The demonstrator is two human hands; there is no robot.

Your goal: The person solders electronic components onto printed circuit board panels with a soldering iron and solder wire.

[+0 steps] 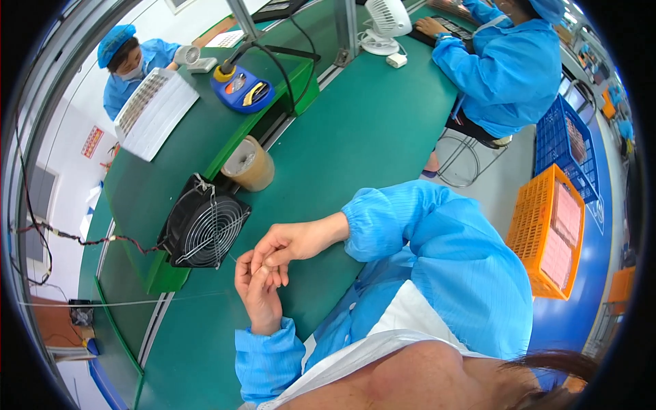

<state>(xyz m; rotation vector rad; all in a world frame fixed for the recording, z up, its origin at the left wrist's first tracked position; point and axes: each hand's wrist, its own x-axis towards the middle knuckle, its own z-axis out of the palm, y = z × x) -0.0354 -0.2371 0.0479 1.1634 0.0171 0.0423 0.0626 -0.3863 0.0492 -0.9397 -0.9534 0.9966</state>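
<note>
Left hand [261, 298]: pinched narrow; held item indiscernible;
Right hand [292, 243]: pinched narrow, touching left; item indiscernible;
Black axial fan [208, 232]: nearby

We see 1 thin, pale strand [123, 303] running nearly straight from the left toward our left hand [261, 301]; it fades nearby, so we cannot tell where it ends. What our right hand [292, 243] pinches is too small to identify.

A green-topped workbench [355, 143] stands near a white wall [79, 113] bearing 1 red-and-white notice [92, 142]; blue flooring [547, 331] lies right.
</note>
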